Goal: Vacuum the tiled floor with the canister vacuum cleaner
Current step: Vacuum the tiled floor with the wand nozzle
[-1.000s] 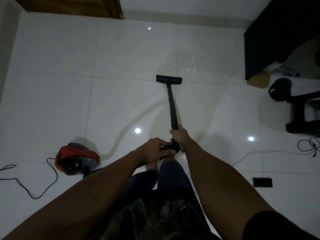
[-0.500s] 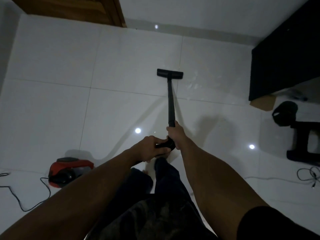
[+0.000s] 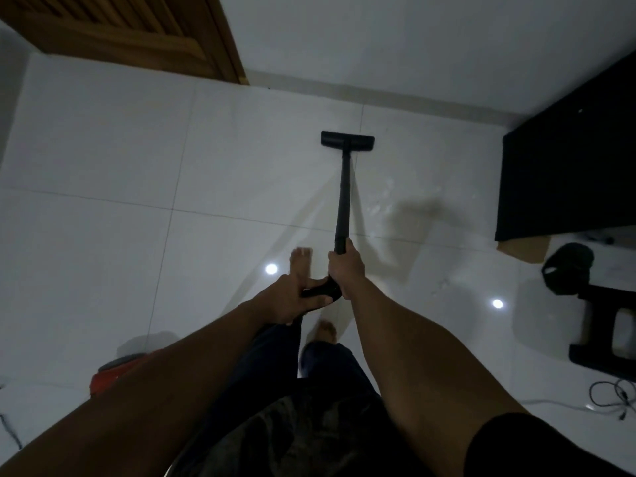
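A black vacuum wand [image 3: 344,197] runs from my hands out to a flat black floor nozzle [image 3: 347,140] resting on the glossy white tiled floor [image 3: 103,253], near the far wall. My right hand [image 3: 346,270] grips the wand's lower end. Just behind it, my left hand [image 3: 289,299] holds the curved black handle [image 3: 321,290]. The red canister vacuum [image 3: 113,371] sits on the floor at the lower left, mostly hidden by my left forearm. My bare feet stand below the hands.
A wooden door [image 3: 137,32] stands at the top left. A black cabinet [image 3: 568,166] fills the right side, with a cardboard piece, a dark round object [image 3: 568,268] and a black stand [image 3: 605,332] below it. Cables [image 3: 612,397] lie at the lower right.
I have stepped forward: the nozzle has advanced over the tile joint towards the far wall, and the canister has slid lower left under my forearm. Both hands keep their grips.
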`<state>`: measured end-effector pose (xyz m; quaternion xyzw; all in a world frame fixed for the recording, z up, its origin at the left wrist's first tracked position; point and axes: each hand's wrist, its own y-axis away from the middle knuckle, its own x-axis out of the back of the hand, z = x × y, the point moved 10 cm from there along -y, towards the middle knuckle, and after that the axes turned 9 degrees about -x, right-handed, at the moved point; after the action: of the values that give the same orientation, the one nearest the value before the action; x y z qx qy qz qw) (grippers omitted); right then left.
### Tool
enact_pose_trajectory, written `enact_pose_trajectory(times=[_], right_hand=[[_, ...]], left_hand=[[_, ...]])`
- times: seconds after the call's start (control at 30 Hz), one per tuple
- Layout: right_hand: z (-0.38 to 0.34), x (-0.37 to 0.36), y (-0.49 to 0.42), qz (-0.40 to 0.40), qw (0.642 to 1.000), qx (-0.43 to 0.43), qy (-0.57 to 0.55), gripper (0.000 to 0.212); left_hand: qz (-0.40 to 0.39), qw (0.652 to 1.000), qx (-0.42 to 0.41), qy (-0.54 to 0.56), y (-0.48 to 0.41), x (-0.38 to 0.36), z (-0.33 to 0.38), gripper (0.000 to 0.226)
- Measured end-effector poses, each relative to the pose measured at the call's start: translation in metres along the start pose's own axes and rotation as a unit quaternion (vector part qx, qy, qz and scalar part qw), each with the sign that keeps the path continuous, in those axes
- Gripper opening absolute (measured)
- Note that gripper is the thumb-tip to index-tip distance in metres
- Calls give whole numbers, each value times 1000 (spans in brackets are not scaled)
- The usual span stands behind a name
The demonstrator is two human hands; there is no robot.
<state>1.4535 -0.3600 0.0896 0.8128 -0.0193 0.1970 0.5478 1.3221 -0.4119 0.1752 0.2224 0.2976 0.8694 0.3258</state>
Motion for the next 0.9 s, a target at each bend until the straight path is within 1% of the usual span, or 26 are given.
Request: enact_pose_trajectory(times=[0.03,0.07,0.13,0.17,0.23,0.3,0.4,0.57,0.67,0.73,0.9], right_hand=[[-12,-1,-7,3,1000,0,-6,67],[-24,-2,-12,3,1000,-1,-12,67],[-53,-3,-22,2,1000,-4,-25,68],[-67,-4,-26,-2,999,-7,-33,68],[-90,-7,-34,-14,999,-14,-46,67],[-108,-11,-42,-18,998,-27,-51,67],[-127,-15,-52,-11,998,-44,-50,68],[-165,-16,-68,-11,998,-45,-35,65],[-162,-19,-75,-20,998,-50,-17,66],[-155,-19,-76,-16,998,-56,-16,68],[-162,-15,-73,-17,998,-53,-14,67]], left_hand=[[-1,1000,4,-1,-9,13,1,98],[-1,1000,-1,-5,-15,24,6,90],[4,1000,-14,-7,-28,52,17,60],[8,1000,-16,-7,-34,65,19,52],[11,1000,-15,1,-47,87,23,44],[12,1000,-17,-14,-58,107,27,39],[26,999,-22,-42,-67,135,32,46],[36,999,-32,-16,-89,168,49,46],[4,999,-25,-30,-94,165,45,46],[-3,999,-9,-35,-93,160,40,44],[16,999,-24,-25,-95,158,40,45]])
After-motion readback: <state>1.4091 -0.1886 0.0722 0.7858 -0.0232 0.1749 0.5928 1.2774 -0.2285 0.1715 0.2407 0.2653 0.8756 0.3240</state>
